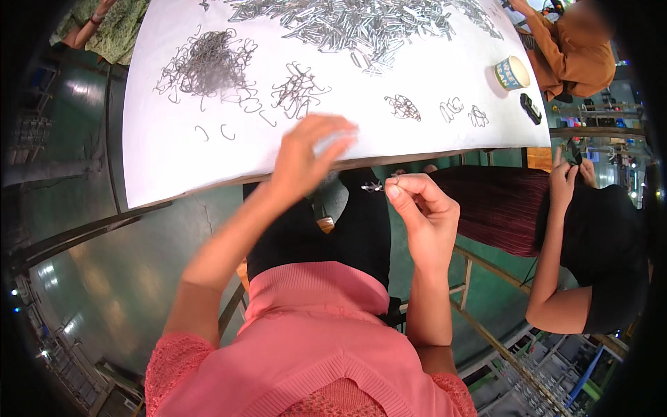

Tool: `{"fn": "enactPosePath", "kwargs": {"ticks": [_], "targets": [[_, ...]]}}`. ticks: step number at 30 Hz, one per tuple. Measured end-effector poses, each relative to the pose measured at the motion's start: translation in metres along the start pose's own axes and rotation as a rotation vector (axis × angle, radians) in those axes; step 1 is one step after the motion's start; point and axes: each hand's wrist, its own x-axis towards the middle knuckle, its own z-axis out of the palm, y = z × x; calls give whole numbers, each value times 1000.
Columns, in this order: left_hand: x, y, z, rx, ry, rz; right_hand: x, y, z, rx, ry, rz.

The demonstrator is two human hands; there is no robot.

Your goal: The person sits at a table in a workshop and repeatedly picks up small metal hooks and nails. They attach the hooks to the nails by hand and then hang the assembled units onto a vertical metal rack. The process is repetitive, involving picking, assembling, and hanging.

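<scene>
My right hand (pixel 427 212) is closed in a pinch between thumb and forefinger, just in front of the table edge. A small shiny metal piece (pixel 372 187) sticks out to the left of the fingertips; its exact kind is too small to tell. My left hand (pixel 311 156), blurred by motion, hovers over the table's front edge with thumb and fingers apart and nothing visible between them. Beyond it lies a small pile of bent dark wire hooks (pixel 297 92). A few loose wire hooks (pixel 227 132) are spread to its left.
The white tabletop (pixel 163 163) bears a larger hook pile (pixel 214 66), a heap of shiny metal pieces (pixel 368 31) and small wire clusters (pixel 403 108). A paper cup (pixel 512 74) and a black object (pixel 530 109) stand at the right. Co-workers (pixel 604 257) are around the table.
</scene>
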Motion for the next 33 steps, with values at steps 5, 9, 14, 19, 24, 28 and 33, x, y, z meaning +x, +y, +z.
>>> {"fn": "enactPosePath", "kwargs": {"ticks": [5, 9, 14, 19, 24, 28, 33], "targets": [[87, -68, 22, 335, -99, 84, 0, 6, -12, -11, 45, -13], [121, -93, 58, 543, -158, 246, 2, 13, -18, -14, 62, -6], [125, -99, 68, 783, -262, 340, 0, 16, -16, -37, 70, -30], [120, -67, 60, 737, -274, 98, -4, 17, -12, -83, 85, -70], [60, 9, 24, -232, -387, -404, -7, 17, -4, -174, 92, -165], [22, 51, -1, -340, -417, -437, -10, 11, 4, -246, 82, -225], [5, 64, -12, -323, -354, -309, -14, 10, 13, -297, 94, -258]]}}
